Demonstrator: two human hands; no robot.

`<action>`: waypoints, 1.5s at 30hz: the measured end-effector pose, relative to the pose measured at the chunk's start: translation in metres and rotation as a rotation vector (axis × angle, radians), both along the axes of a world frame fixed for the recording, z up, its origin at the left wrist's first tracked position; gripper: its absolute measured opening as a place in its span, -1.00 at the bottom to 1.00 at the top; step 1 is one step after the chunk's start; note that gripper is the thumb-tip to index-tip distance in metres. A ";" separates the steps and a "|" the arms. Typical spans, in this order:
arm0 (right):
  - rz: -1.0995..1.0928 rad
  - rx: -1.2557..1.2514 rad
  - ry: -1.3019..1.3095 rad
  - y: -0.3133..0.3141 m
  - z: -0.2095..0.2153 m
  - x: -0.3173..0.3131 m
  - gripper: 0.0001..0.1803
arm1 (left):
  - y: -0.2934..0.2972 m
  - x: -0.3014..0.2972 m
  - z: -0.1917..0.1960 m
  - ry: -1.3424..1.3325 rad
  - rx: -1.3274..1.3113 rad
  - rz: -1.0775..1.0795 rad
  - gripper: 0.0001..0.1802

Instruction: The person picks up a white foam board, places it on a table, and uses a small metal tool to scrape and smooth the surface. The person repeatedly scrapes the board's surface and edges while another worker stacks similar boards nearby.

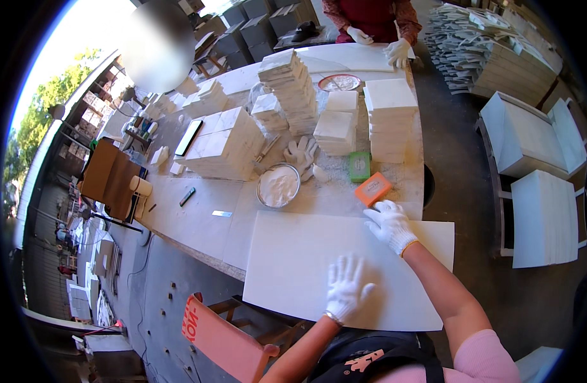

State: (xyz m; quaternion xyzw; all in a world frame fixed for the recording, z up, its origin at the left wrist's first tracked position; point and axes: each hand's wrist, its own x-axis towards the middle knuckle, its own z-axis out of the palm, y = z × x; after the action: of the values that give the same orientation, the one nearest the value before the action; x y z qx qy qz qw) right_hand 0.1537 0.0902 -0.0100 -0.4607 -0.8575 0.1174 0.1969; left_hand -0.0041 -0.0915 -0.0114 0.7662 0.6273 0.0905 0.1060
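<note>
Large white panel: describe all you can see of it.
The large white panel is thin, flat, roughly rectangular and smooth-looking; its material is unclear. It lies flat on the table, jutting past the near and right edges. The gloved left grip is spread open over it, apparently touching; the gloved right grip is across its far edge, contact unclear.

Over the far-left part of the white panel [290, 246], passage is left open. Past its far edge, the way is narrowed by the powder bowl [279, 186] at left and the orange block [374, 189] at right; farther beyond the panel, reach is barred by tile stacks [389, 121].
</note>
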 end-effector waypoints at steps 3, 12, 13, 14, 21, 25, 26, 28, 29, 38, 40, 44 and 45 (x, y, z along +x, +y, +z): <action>-0.009 0.055 0.002 -0.020 -0.009 0.008 -0.60 | 0.010 0.033 0.002 -0.139 -0.024 -0.148 -0.21; -0.635 -0.099 -0.264 -0.150 -0.001 0.150 -0.36 | 0.060 -0.206 -0.055 0.140 0.154 0.567 -0.26; -0.726 -0.199 -0.179 -0.166 -0.002 0.161 -0.35 | 0.059 -0.232 -0.052 0.204 0.215 0.676 -0.26; -0.765 -0.209 -0.070 -0.183 -0.007 0.172 -0.37 | 0.055 -0.255 -0.048 0.118 0.185 0.746 -0.26; -1.000 -0.348 0.081 -0.242 -0.008 0.135 -0.50 | -0.070 -0.273 0.000 -0.329 0.159 0.959 -0.61; -1.106 -0.266 0.149 -0.231 -0.020 0.136 -0.61 | -0.104 -0.294 -0.013 -0.853 -0.287 1.015 -0.55; -1.134 -0.306 0.129 -0.228 -0.019 0.138 -0.62 | -0.102 -0.298 -0.012 -1.135 -0.449 1.127 -0.53; -1.148 -0.283 0.030 -0.228 -0.018 0.137 -0.61 | -0.098 -0.308 -0.013 -1.217 -0.563 1.062 -0.53; -1.155 -0.270 -0.017 -0.226 -0.019 0.135 -0.61 | -0.097 -0.314 -0.015 -1.256 -0.618 1.025 -0.53; -1.189 -0.083 0.036 -0.234 -0.025 -0.002 -0.65 | -0.091 -0.420 -0.020 -1.217 -0.405 1.155 -0.53; -1.154 -0.217 -0.045 -0.214 0.021 -0.046 -0.70 | -0.085 -0.443 -0.024 -1.261 -0.454 1.158 -0.51; -0.560 -0.182 0.399 -0.193 -0.033 -0.156 -0.79 | -0.083 -0.454 -0.045 -1.256 -0.387 1.147 -0.42; -0.569 -0.148 0.363 -0.186 -0.035 -0.175 -0.76 | -0.089 -0.462 -0.044 -1.343 -0.457 1.092 -0.48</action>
State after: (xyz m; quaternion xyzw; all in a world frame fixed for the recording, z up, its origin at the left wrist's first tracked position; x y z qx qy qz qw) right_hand -0.0211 -0.0954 -0.0451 -0.6659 -0.6349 0.1998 0.3370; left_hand -0.4657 -0.1803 -0.0556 0.1067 0.7128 0.4306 0.5432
